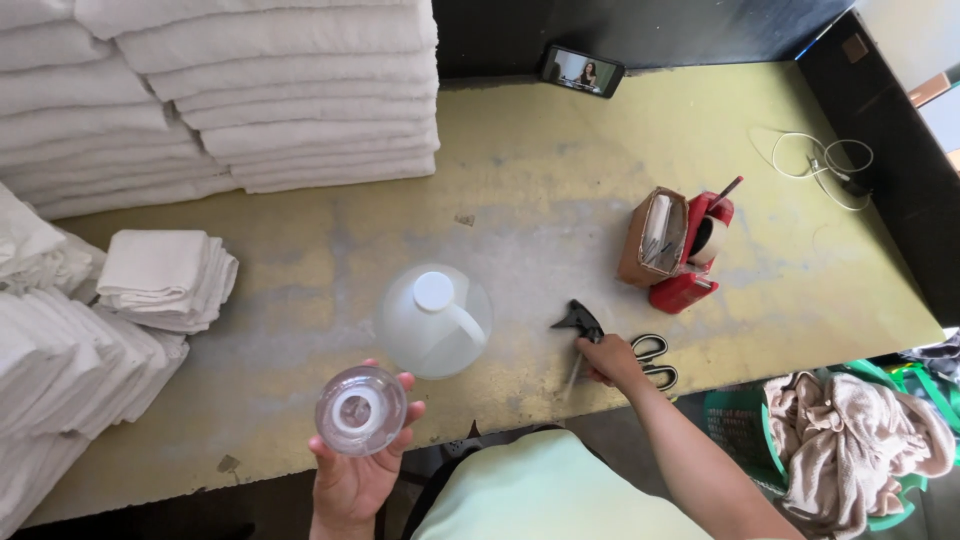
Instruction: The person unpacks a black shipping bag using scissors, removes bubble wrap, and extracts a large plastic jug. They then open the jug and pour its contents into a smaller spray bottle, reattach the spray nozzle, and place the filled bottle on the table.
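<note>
My left hand (355,475) holds a small clear plastic bottle (360,409) upright over the table's near edge, its open white neck facing up. My right hand (612,361) grips a black spray trigger head (580,322) with its thin tube hanging down, just above the tabletop. A large translucent jug (433,320) with a white cap and handle stands on the yellow table (560,180) between my two hands. Black-handled scissors (655,360) lie right beside my right hand.
Tall stacks of folded white towels (270,90) fill the table's back left, with smaller piles (160,278) at left. A red tape dispenser (695,250) and brown box (655,238), a phone (582,71), a white cable (825,160). A green basket with pink cloth (850,435) sits at right.
</note>
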